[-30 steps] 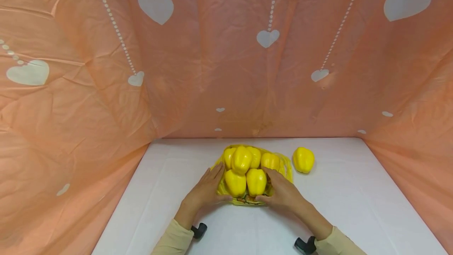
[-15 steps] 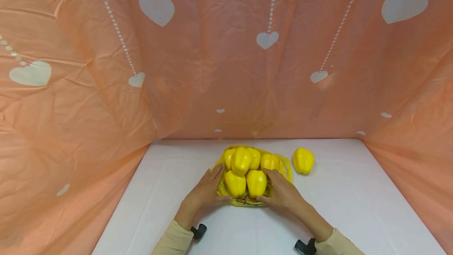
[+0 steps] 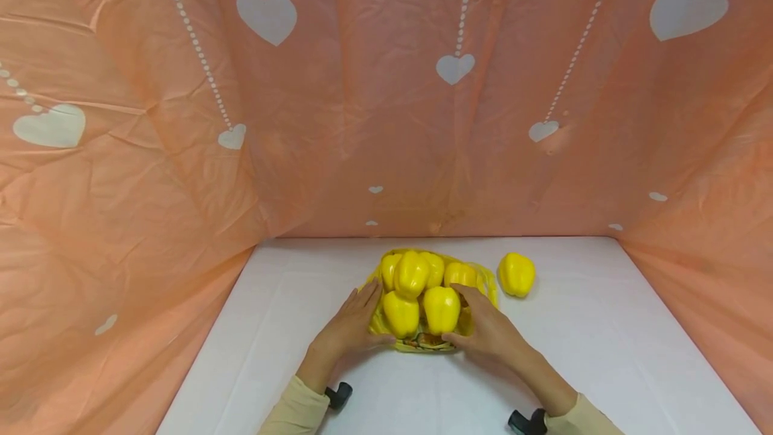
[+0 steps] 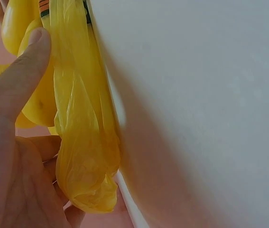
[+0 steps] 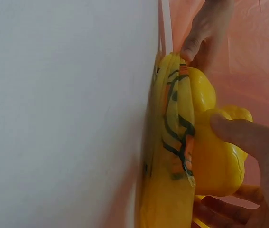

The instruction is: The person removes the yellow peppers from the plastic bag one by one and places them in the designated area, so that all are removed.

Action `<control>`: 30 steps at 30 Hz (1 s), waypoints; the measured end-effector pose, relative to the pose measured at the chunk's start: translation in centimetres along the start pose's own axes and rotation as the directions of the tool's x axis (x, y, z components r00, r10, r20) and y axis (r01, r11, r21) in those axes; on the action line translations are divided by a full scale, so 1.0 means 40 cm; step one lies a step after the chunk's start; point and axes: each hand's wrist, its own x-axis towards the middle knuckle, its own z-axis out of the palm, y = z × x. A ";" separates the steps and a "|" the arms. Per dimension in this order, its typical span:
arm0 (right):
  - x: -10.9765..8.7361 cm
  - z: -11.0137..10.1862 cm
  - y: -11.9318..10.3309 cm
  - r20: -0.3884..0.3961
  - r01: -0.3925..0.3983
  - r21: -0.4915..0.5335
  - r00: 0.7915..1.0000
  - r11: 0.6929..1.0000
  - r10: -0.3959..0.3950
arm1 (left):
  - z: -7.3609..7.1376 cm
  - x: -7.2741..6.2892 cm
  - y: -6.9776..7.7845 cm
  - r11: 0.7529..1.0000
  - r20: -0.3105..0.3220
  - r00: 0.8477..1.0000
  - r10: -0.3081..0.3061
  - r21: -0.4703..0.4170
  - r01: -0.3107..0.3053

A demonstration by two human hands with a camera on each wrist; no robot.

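Several yellow bell peppers sit in a pile on a crumpled yellow plastic bag (image 3: 423, 344) with dark and orange print. My right hand (image 3: 492, 329) grips the front right bell pepper (image 3: 441, 311), its thumb on the near side and its fingers round the far right side. At the left of the pile, my left hand (image 3: 349, 325) rests with fairly straight fingers along the bag's edge. Its thumb (image 4: 34, 52) lies by the front left bell pepper (image 3: 401, 314). One bell pepper (image 3: 412, 274) stands higher, behind the front pair.
A single bell pepper (image 3: 516, 274) lies on the white table (image 3: 580, 327) to the right of the bag. Peach curtains with white hearts (image 3: 455, 69) rise behind the table and along both sides.
The front right bell pepper has shifted slightly right and up, along with my right hand, and more of the bag's print shows. My left hand and the lone bell pepper have stayed put.
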 end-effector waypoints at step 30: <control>-0.031 -0.049 0.032 -0.062 0.061 0.178 0.997 0.982 -0.050 | 0.006 0.006 -0.002 1.000 0.000 1.000 -0.012 -0.012 0.012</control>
